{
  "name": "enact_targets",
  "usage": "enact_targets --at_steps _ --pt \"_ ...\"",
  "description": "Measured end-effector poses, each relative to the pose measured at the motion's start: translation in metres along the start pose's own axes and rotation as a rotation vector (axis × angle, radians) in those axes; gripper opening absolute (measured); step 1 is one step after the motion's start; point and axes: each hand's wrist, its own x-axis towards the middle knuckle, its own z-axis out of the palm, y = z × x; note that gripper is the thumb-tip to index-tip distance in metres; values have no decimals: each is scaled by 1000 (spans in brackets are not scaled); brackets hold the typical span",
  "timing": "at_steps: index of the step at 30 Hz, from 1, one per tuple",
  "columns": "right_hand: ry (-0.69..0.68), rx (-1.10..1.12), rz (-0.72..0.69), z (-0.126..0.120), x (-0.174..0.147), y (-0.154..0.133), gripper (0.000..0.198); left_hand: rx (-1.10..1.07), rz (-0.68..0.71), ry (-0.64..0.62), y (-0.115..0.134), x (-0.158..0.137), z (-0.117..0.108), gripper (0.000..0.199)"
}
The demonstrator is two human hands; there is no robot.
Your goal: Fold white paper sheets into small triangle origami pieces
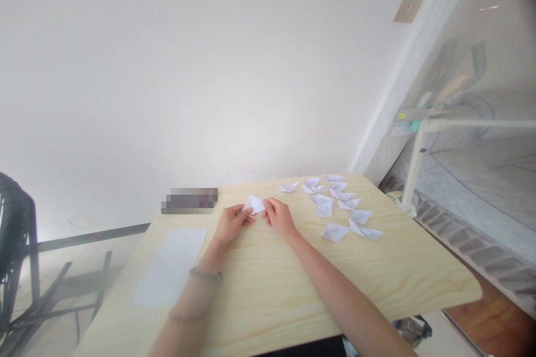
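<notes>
A small folded piece of white paper (253, 204) is held just above the table, between both hands. My left hand (233, 222) pinches its lower left side, thumb on top. At its right corner, the fingers of my right hand (278, 216) are closed on the edge. Several folded white paper boats (335, 231) lie in loose rows to the right of my right hand. Flat on the table at the left rests a white sheet of paper (171, 268), near my left forearm.
The light wooden table (268, 290) stands against a white wall (209, 67). A dark, pixelated object (189, 201) sits at its back left corner. To the right is a white metal frame (414, 167); at the left edge, a black chair (17, 234).
</notes>
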Motion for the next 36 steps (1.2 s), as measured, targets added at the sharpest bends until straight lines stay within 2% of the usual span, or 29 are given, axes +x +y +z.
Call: enact_targets --at_steps 7,15,20,27,32,36 --pt "27 -34 -29 -1 0 -1 37 7 4 -11 2 -1 1 40" --pt "19 109 93 4 0 3 49 -4 14 10 3 -1 0 41" --pt "21 22 21 3 2 5 39 36 29 18 2 -1 0 39" --pt "105 -12 -34 -1 2 4 35 -18 42 57 -2 1 1 39" --pt "113 7 -31 0 1 2 36 -7 14 76 -2 1 1 37" --pt "109 85 22 0 2 3 37 -43 13 72 -1 1 1 37"
